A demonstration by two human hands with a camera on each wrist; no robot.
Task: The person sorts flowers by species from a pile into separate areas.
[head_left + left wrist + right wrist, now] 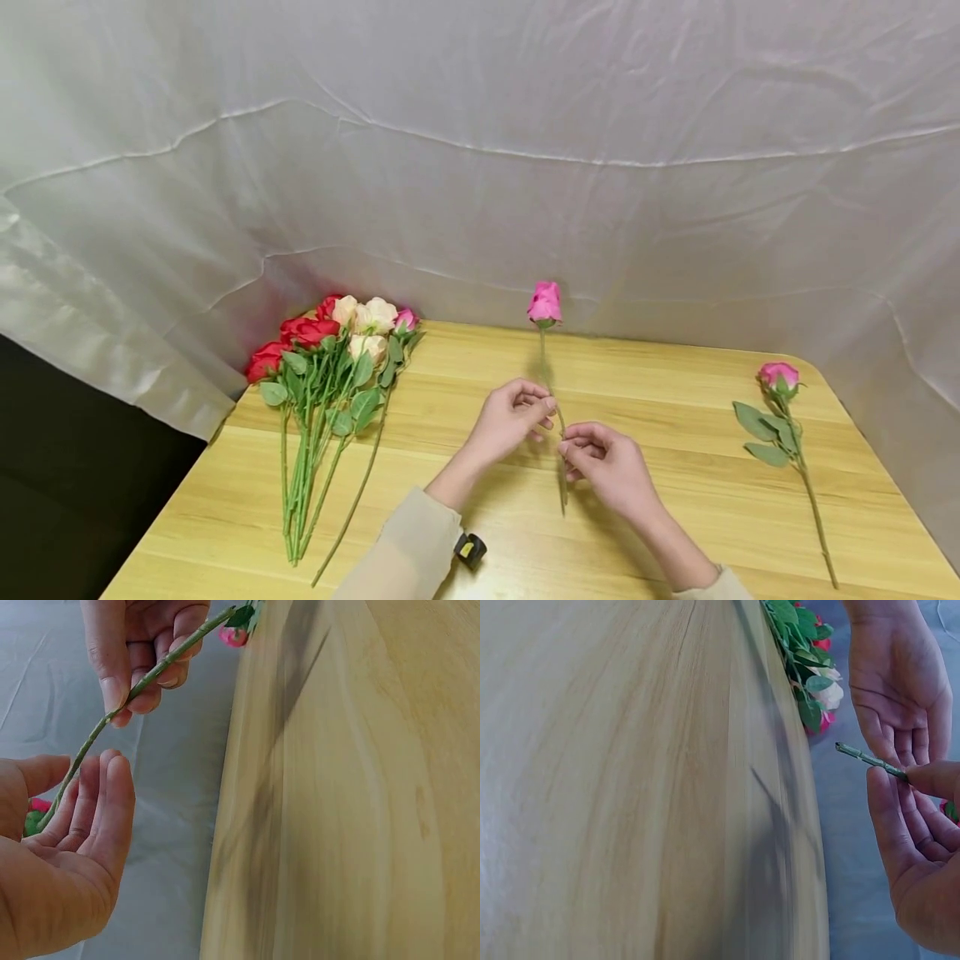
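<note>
A single pink rose (pixel 545 302) with a long bare green stem (pixel 94 735) is held up over the table, bloom away from me. My left hand (pixel 513 417) pinches the stem about midway between thumb and fingers, the other fingers fairly straight. Lower down, the thumb and index finger of my right hand (pixel 611 471) pinch the same stem, close beside the left fingertips. Below the right hand the cut end of the stem (pixel 866 756) sticks out free. Part of the bloom is hidden behind the left hand in the left wrist view.
On the left of the wooden table (pixel 660 517) lies a bunch of red roses (pixel 309 332), cream roses (pixel 375 317) and a pink one, stems toward me. Another pink rose (pixel 780 377) with leaves lies at the right. A grey cloth (pixel 480 208) hangs behind.
</note>
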